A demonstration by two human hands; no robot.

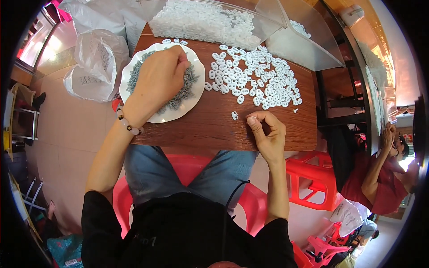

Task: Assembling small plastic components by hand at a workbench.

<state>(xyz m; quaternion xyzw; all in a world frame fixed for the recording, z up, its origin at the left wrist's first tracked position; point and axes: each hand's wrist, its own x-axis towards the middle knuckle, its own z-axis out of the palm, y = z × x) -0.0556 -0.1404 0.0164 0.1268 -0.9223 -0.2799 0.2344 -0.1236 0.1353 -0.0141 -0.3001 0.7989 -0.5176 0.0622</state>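
Observation:
My left hand (158,80) rests on a white scalloped plate (193,102) heaped with small grey screws (184,91); its fingers are curled down into the pile, and what they hold is hidden. My right hand (267,131) hovers at the near edge of the brown wooden table (210,129), fingers pinched together; I cannot tell if something tiny is between them. One white plastic piece (234,115) lies just left of that hand. A spread of several white plastic pieces (254,76) lies beyond it.
A clear plastic bin (268,20) full of white pieces stands at the table's far side. White plastic bags (96,62) sit on the floor at left. Red plastic stools (310,176) stand at right, and a person in red (380,178) sits beyond them.

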